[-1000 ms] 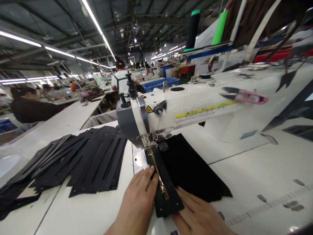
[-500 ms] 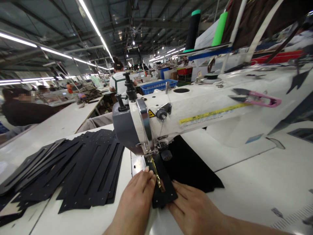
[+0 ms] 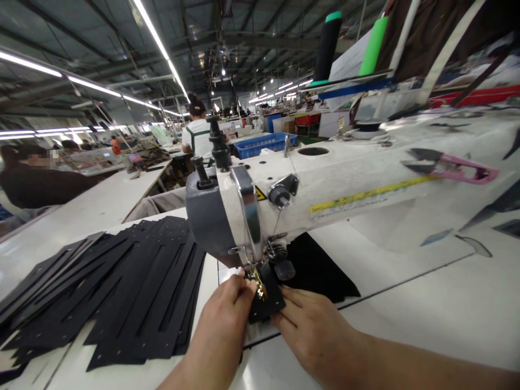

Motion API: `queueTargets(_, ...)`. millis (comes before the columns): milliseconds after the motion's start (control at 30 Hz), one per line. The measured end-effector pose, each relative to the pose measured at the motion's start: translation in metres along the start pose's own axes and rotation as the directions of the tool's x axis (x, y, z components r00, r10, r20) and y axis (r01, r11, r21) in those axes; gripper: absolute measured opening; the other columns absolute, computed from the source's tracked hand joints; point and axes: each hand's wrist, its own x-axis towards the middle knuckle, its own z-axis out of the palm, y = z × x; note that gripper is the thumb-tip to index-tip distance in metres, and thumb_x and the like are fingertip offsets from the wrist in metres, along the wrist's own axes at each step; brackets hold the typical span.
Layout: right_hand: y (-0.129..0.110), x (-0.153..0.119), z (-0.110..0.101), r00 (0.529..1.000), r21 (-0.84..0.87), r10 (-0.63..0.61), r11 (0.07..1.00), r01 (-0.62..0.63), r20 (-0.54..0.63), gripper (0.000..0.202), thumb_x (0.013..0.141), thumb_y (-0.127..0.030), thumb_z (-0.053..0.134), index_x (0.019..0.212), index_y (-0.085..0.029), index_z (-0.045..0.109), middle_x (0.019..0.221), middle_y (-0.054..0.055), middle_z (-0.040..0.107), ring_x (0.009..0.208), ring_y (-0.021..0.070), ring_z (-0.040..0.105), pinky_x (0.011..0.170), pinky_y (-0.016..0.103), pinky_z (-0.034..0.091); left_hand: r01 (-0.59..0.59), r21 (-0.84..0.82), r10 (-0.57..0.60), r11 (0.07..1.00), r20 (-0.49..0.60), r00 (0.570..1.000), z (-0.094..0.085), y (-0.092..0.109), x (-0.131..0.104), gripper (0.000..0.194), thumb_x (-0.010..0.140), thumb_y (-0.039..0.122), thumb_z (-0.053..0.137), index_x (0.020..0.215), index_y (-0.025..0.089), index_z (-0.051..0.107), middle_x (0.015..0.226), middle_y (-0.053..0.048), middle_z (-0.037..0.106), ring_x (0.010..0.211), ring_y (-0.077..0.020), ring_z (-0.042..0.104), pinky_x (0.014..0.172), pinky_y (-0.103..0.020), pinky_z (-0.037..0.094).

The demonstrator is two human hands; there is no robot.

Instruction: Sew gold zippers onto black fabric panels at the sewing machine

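Observation:
A black panel (image 3: 266, 300) with a gold zipper (image 3: 260, 287) lies under the needle area of a white sewing machine (image 3: 349, 168). My left hand (image 3: 225, 319) presses on the panel's left edge, fingers together beside the zipper. On its right edge, my right hand (image 3: 312, 330) has its fingers closed at the panel's corner, the fingertips partly hidden. Black fabric (image 3: 320, 268) extends behind and to the right, below the machine arm.
Many slotted black pieces (image 3: 138, 287) are spread in a pile on the left of the table. Pink-handled snips (image 3: 463, 167) rest on the machine arm. Thread cones (image 3: 374, 47) stand above. People sit at other tables, beyond a blue basket (image 3: 264, 143).
The panel and zipper have moved forward, further under the machine, with both hands following. Less of the panel shows, and the camera view has shifted slightly.

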Motion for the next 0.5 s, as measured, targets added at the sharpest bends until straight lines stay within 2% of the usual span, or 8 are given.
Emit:
queueTargets(133,0.002,0.003,-0.003,0.999,0.038,0.019,0.999,-0.020,0.029,0.025,0.083,-0.004,0.039,0.084,-0.009,0.063,0.088,0.011,0.065,0.080,0.0210,0.056,0.073,0.031,0.047,0.037,-0.019,-0.036,0.999,0.018,0.999,0.000,-0.003,-0.001,0.035,0.069,0.001,0.040,0.094,0.018,0.058,0.096,-0.009,0.060,0.086,-0.0191,0.061,0.078,-0.031,0.052)
queueTargets(233,0.001,0.007,-0.010,0.989,0.132,0.104,0.984,-0.118,0.107,0.017,0.084,-0.010,0.045,0.087,-0.014,0.062,0.086,0.007,0.064,0.080,0.0194,0.055,0.073,0.031,0.045,0.045,-0.070,-0.042,0.997,0.047,0.998,-0.001,-0.002,-0.007,0.039,0.071,0.002,0.038,0.104,0.014,0.057,0.105,-0.014,0.058,0.097,-0.0221,0.058,0.085,-0.034,0.049)
queueTargets(300,0.000,0.012,-0.015,0.963,0.142,0.215,0.961,-0.239,0.164,0.011,0.084,-0.018,0.051,0.088,-0.016,0.060,0.086,0.005,0.062,0.081,0.0205,0.054,0.075,0.035,0.043,0.073,-0.121,-0.068,0.990,0.043,0.997,-0.002,0.002,-0.010,0.037,0.076,0.006,0.038,0.108,0.011,0.056,0.108,-0.016,0.056,0.103,-0.0239,0.056,0.089,-0.037,0.047)
queueTargets(400,0.001,0.024,-0.020,0.893,0.081,0.391,0.906,-0.416,0.221,0.016,0.079,-0.028,0.059,0.088,-0.015,0.058,0.087,0.007,0.059,0.083,0.0232,0.053,0.074,0.037,0.041,0.133,-0.245,-0.136,0.960,0.007,0.991,-0.007,0.008,-0.012,0.030,0.084,0.012,0.036,0.104,0.011,0.058,0.105,-0.015,0.057,0.101,-0.0223,0.056,0.089,-0.035,0.047)
queueTargets(500,0.004,0.036,-0.026,0.846,0.094,0.408,0.881,-0.463,0.344,0.019,0.074,-0.029,0.063,0.087,-0.016,0.058,0.086,0.006,0.060,0.083,0.0218,0.054,0.071,0.031,0.041,0.139,-0.340,-0.157,0.930,-0.028,0.987,-0.010,0.012,-0.012,0.028,0.086,0.013,0.035,0.097,0.014,0.061,0.101,-0.013,0.058,0.095,-0.0196,0.058,0.086,-0.033,0.049)
